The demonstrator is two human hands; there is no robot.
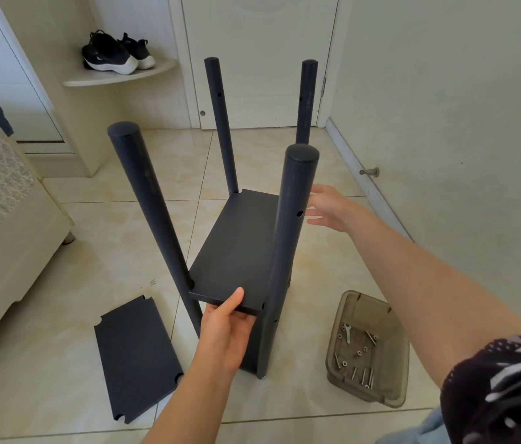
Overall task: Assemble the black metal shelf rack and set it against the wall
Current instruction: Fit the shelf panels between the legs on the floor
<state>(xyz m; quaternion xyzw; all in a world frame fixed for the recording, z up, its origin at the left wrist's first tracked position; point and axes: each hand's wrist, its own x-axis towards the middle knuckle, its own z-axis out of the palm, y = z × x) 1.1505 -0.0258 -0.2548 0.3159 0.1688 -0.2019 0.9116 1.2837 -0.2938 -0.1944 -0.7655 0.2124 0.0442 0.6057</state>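
The rack point(240, 251) stands upright on the floor point(92, 251), in the middle of the tiled area, in front of the door point(259, 59) and well apart from the wall point(444, 91) at the floor's right edge. Its four posts point(147, 200) rise to capped tops. One shelf point(236, 248) sits between them, partway up, level with the floor.

Your left hand point(225, 331) grips the near edge of the shelf. The thumb lies flat on top of it and the fingers curl beneath.

Your right hand point(326, 206) is held out just beside the near right post, level with a hole in that post. Its fingers are straight and slightly spread, and it holds nothing. Contact with the post cannot be confirmed.

A loose panel point(137, 357) lies flat on the floor, left of the rack and near you. Its corners are notched.

A tray point(372, 299) sits on the floor, right of the rack, toward the near right corner. It contains screws point(368, 378), several nuts and a wrench point(347, 332).

Shoes point(115, 54) rest on a corner ledge left of the door.
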